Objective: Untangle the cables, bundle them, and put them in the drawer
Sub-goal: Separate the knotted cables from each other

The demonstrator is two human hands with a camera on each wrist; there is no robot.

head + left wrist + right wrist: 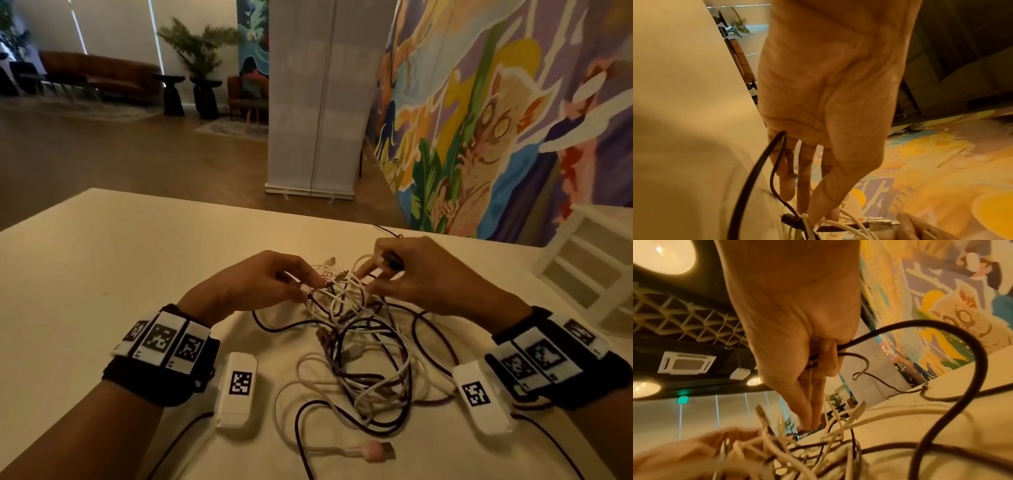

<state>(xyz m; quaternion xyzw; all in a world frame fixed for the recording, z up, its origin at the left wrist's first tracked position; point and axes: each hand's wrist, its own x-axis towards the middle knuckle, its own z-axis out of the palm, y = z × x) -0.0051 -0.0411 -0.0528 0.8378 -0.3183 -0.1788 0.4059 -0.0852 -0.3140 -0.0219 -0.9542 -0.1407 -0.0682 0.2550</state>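
Both hands are in at the far edge of the tangle of cables [356,342], which sprawls across the middle of the pale bench [102,260], white and dark strands looped through one another. The left hand [260,284] pinches strands at the knot, thumb and fingertips together on white cable, with a dark cable [756,170] running up under its curled fingers in the left wrist view. That reads as an anchoring hold, keeping the snarl from sliding while the other side works.

The right hand [414,274] sits just right of it, fingers curled round a dark cable [941,369] that arcs away from the palm in a big loop, fingertips down at a metal-tipped plug [879,224]. I'd judge it's trying to feed that plug end back through the knot, since a free end is what unlocks a loop.

The hands are close but apart, with the knot between them.

A pink-collared plug [376,452] lies loose at the near side. At the far right stands a white drawer unit [589,260], cut off by the frame edge, so I can't tell whether a drawer is open. Which strand passes over which inside the knot is too dense and blurred to read, and the count of cables is anyone's guess.
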